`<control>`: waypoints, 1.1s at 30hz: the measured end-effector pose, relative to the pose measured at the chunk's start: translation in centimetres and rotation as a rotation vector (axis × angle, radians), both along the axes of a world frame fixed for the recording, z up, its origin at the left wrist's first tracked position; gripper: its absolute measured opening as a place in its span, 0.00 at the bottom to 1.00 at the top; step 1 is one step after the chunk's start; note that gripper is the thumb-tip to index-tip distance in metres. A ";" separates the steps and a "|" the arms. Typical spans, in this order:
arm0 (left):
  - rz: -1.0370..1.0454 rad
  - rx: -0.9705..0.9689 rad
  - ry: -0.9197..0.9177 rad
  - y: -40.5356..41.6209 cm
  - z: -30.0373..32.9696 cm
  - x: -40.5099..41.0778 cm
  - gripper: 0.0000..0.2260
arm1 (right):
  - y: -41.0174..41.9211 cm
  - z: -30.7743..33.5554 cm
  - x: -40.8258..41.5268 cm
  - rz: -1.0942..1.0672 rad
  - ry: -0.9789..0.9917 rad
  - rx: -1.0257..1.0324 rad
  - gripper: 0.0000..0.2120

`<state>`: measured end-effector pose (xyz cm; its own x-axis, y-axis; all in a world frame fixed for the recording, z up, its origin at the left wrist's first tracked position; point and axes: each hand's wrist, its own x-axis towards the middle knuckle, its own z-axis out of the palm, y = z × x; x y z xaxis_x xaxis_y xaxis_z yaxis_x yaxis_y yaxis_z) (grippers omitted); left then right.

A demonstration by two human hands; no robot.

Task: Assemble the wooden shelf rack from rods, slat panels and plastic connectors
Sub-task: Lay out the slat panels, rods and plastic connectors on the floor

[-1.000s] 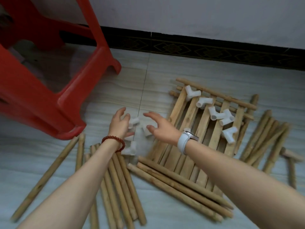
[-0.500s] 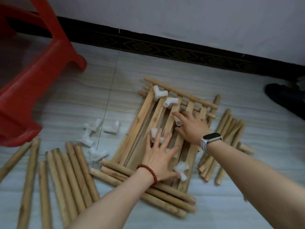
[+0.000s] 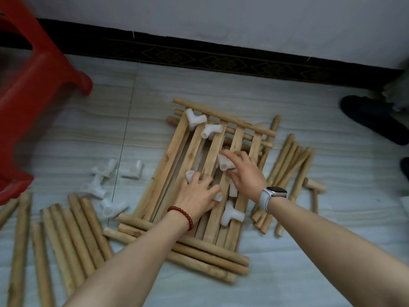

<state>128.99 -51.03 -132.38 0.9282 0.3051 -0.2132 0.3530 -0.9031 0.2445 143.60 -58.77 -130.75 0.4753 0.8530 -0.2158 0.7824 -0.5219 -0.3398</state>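
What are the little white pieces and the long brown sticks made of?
The white connectors look like plastic: smooth, evenly white, slightly glossy moulded tubes. The rods look like bare wood, perhaps bamboo: matte tan with grain and darker patches. The slat panel looks like unfinished wood too, with visible grain lines.

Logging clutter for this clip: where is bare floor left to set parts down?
Bare floor runs between the slat panels and the wall. A smaller patch lies between the red stool and the loose connectors. Crowded: the panels, where both hands work, and the rods beside them.
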 end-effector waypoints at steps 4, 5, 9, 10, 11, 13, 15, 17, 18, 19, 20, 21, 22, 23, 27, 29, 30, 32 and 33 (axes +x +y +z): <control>0.110 -0.061 -0.388 2.4 1.1 -0.6 0.13 | 0.2 0.7 0.7 -0.088 0.134 0.126 0.27; 0.201 -0.095 -0.454 3.2 1.5 -1.0 0.11 | 0.3 1.0 0.9 -0.097 0.155 0.130 0.27; 0.600 -0.140 -0.533 8.2 2.6 -2.5 0.11 | 1.4 2.4 0.5 -0.141 0.278 0.198 0.27; 0.676 -0.138 -0.514 9.7 2.5 -2.8 0.11 | 2.2 3.0 0.0 -0.136 0.320 0.242 0.27; 0.733 -0.146 -0.470 11.1 2.5 -3.0 0.12 | 3.2 3.5 -0.6 -0.121 0.372 0.277 0.27; 0.776 -0.172 -0.358 13.0 2.0 -3.3 0.12 | 5.4 4.0 -2.2 -0.069 0.473 0.301 0.27; 0.732 -0.212 -0.268 14.1 1.4 -3.6 0.13 | 7.7 3.7 -3.9 -0.014 0.510 0.291 0.27; 0.666 -0.213 -0.183 14.6 1.0 -4.0 0.17 | 9.7 2.5 -5.4 0.026 0.499 0.274 0.27; 0.652 -0.205 -0.157 14.7 0.8 -4.2 0.20 | 10.6 2.0 -5.9 0.034 0.505 0.263 0.28; 0.658 -0.193 -0.152 14.7 0.8 -4.5 0.23 | 11.4 1.6 -6.4 0.038 0.521 0.251 0.28; 0.680 -0.178 -0.174 14.7 0.9 -4.7 0.24 | 12.0 1.4 -6.7 0.046 0.530 0.240 0.30; 0.716 -0.158 -0.215 14.5 1.1 -5.1 0.24 | 12.4 1.3 -6.9 0.065 0.529 0.231 0.31; 0.762 -0.137 -0.270 14.3 1.2 -5.6 0.23 | 12.8 1.4 -7.0 0.092 0.529 0.219 0.32; 0.806 -0.119 -0.329 14.1 1.3 -6.0 0.22 | 12.9 1.7 -6.9 0.118 0.539 0.211 0.32; 0.815 -0.137 -0.488 13.0 1.5 -6.8 0.18 | 11.1 3.1 -5.9 0.055 0.715 0.261 0.27; 0.706 -0.126 -0.503 11.9 1.6 -6.4 0.17 | 9.2 3.8 -4.7 -0.032 0.720 0.296 0.23; 0.642 -0.104 -0.486 11.4 1.5 -6.1 0.18 | 8.0 4.0 -3.9 -0.045 0.633 0.287 0.21; 0.523 -0.072 -0.386 10.0 1.6 -5.3 0.19 | 5.2 4.0 -2.5 0.039 0.325 0.153 0.19; 0.466 -0.066 -0.302 9.4 1.5 -4.9 0.20 | 3.7 4.0 -2.1 0.121 0.161 0.026 0.21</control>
